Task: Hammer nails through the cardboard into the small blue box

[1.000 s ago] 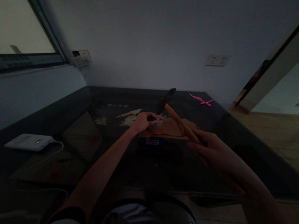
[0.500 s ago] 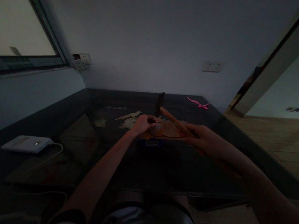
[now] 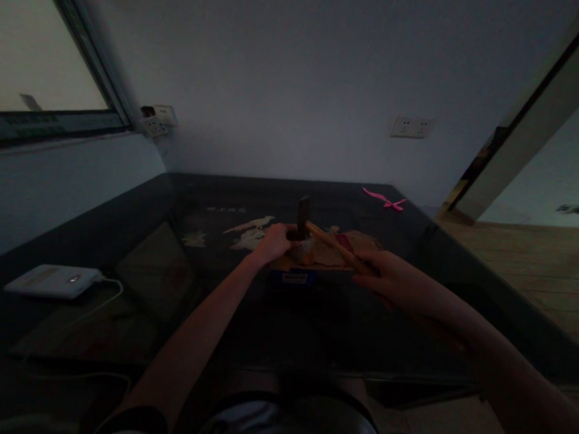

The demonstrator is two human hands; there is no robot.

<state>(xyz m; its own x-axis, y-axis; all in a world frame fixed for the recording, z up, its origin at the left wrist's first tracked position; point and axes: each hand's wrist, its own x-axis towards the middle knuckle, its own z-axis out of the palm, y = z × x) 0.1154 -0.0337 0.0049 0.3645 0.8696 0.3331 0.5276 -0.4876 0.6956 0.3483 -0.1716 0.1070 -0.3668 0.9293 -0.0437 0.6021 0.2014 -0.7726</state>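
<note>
My right hand (image 3: 385, 275) is wrapped round the wooden handle of a hammer (image 3: 330, 239). The dark hammer head is low, right beside the fingertips of my left hand (image 3: 276, 241). My left fingers are pinched together over a brown patterned piece (image 3: 324, 253); whatever is between them is too small to make out. Under that piece, toward me, a blue box (image 3: 292, 277) with a pale label shows on the dark table (image 3: 221, 325).
A white power bank (image 3: 54, 281) with a white cable lies on the table at the left. A pink ribbon (image 3: 385, 200) lies at the back right. Behind the table stands a wall with sockets (image 3: 411, 127).
The hammer head has come down and slightly left, close to my left fingertips. More of the brown piece shows behind the handle. My left hand has stayed in place.
</note>
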